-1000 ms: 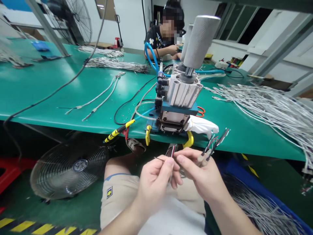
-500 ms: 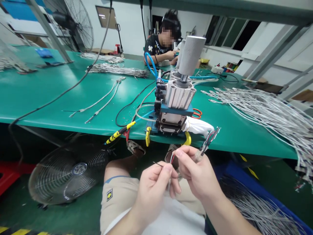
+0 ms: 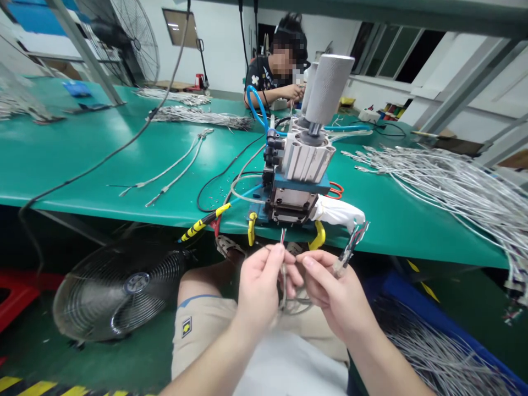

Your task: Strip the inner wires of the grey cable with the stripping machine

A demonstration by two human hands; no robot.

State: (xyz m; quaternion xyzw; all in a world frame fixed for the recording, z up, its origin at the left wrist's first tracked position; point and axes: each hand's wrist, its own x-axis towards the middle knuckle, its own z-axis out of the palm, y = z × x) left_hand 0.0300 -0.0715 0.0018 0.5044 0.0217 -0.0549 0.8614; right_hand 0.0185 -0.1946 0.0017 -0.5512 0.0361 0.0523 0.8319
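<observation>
Pinched in my left hand (image 3: 262, 280) is a cable whose thin wire ends (image 3: 282, 235) point up at the lower front of a small pneumatic press (image 3: 295, 206). A dark wire sticks out to the left of those fingers. My right hand (image 3: 336, 286) is closed around a bundle of cables (image 3: 350, 248), whose red, black and white wire ends fan out above it. The right fingertips nearly meet the left ones. Grey cable (image 3: 284, 291) hangs below my hands over the lap. The press stands on the table's front edge, with a knurled metal cylinder (image 3: 329, 88) on top.
Piles of white cables (image 3: 449, 192) lie at right on the green table (image 3: 124, 143); two more cables (image 3: 177, 170) lie at left. Yellow clamp handles (image 3: 317, 235) jut below the press. A floor fan (image 3: 136, 283) stands lower left. A co-worker (image 3: 276, 77) sits opposite.
My left hand has moved up and forward, bringing the wire ends close to the press. My right fingertips have let go of those wires; the right hand still holds its bundle.
</observation>
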